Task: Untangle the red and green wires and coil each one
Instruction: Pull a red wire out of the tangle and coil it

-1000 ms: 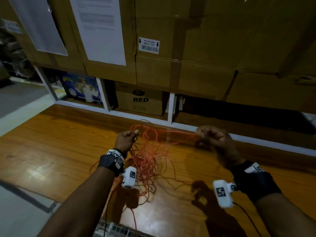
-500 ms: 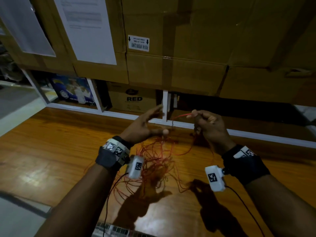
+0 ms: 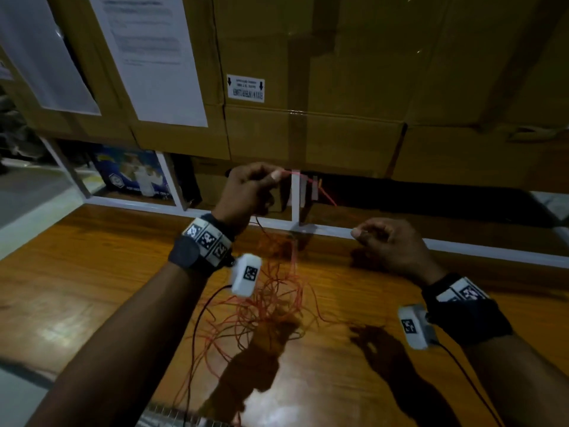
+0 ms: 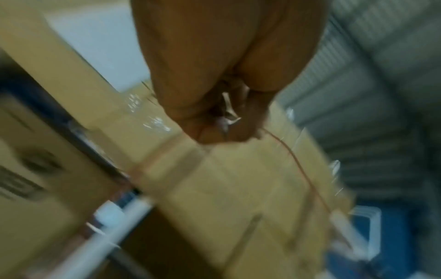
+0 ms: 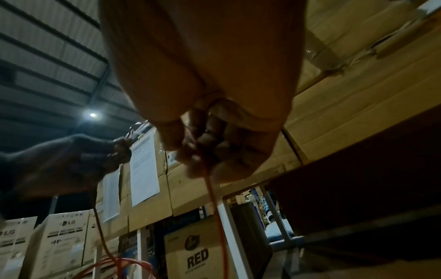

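Observation:
A loose tangle of thin red wire (image 3: 277,300) lies on the wooden floor (image 3: 92,272) between my arms. My left hand (image 3: 271,177) is raised above it and pinches a strand of the red wire (image 4: 286,151) at its fingertips. From there the strand runs down to the right to my right hand (image 3: 366,234), which pinches the red wire (image 5: 210,188) lower and nearer the floor. More strands hang from my left hand into the tangle. No green wire is plainly visible in this dim light.
Stacked cardboard boxes (image 3: 308,87) with paper sheets (image 3: 147,57) taped on stand on a white metal rack (image 3: 295,198) just beyond the hands. A box marked RED (image 5: 198,258) sits under the rack. A metal grille (image 3: 172,419) lies at the near edge.
My left hand was open half a second ago; it has risen and now pinches the wire. My right hand has dropped lower and to the right, stretching a strand between the two hands.

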